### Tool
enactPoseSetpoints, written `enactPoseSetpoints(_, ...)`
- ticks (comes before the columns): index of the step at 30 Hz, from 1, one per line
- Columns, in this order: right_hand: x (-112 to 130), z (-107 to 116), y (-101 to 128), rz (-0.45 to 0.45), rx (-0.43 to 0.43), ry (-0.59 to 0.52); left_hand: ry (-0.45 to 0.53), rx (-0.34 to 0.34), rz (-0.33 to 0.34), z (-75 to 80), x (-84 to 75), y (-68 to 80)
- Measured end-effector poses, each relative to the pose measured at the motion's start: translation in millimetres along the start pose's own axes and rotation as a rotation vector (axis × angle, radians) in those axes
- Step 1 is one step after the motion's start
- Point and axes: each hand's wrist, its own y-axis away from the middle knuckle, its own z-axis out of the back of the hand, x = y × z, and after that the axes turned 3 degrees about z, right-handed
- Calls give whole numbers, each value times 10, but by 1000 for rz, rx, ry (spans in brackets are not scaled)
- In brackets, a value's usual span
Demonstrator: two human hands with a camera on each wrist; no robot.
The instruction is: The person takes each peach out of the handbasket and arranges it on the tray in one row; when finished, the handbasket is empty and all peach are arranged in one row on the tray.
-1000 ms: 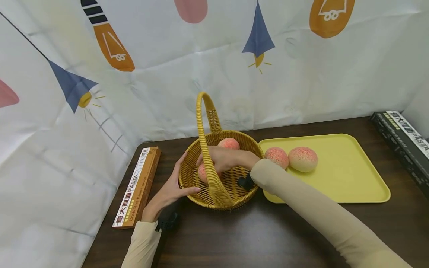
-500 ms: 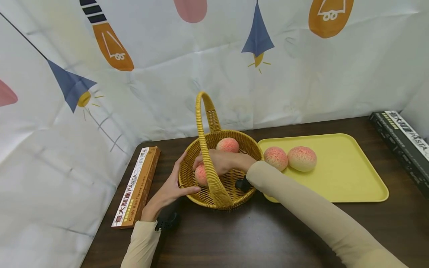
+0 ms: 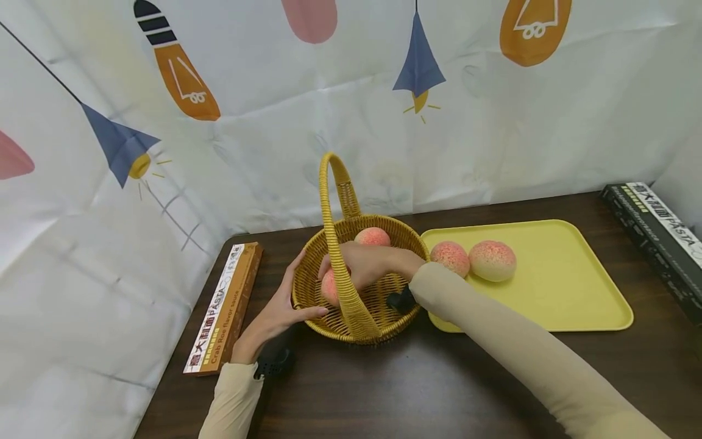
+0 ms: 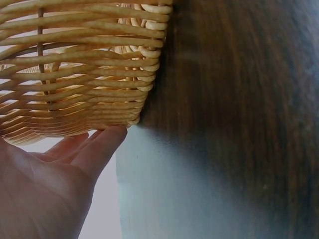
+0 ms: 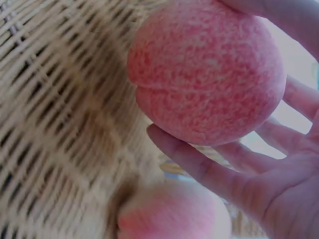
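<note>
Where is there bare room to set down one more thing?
Free: the yellow tray, right of its two peaches; also the table in front of the basket, between the sleeves. Crowded: inside the basket, where the right hand grips one peach near another peach, and between the orange-brown box and left hand.

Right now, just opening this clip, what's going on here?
A person is handling peaches at a table. Their right hand reaches into the wicker basket and holds one peach; whether it touches the bottom is hard to tell. The left hand rests against the basket's side, thumb over the rim. A second peach lies in the basket, while a third peach and a fourth peach sit side by side on the yellow tray.
</note>
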Motion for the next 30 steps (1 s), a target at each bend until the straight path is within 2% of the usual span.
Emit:
enactPoseSetpoints(3,52,113,161,-11,-72,-24,-28,-16,9,-5,-1,17)
enactPoseSetpoints(7,175,316,472,-21,-182,12,-27,-27,7,-13,-7,26)
enactPoseSetpoints(16,470,744,1480,-14,-386,-84,18,-8,11,-19,-9,9)
enactPoseSetpoints(23,526,798,2229,-62,-529,12,-14,-8,5,-24,7,5)
enactPoseSetpoints(30,538,783,2755,-90,-627,136,-13,-12,-12,-14,3,8)
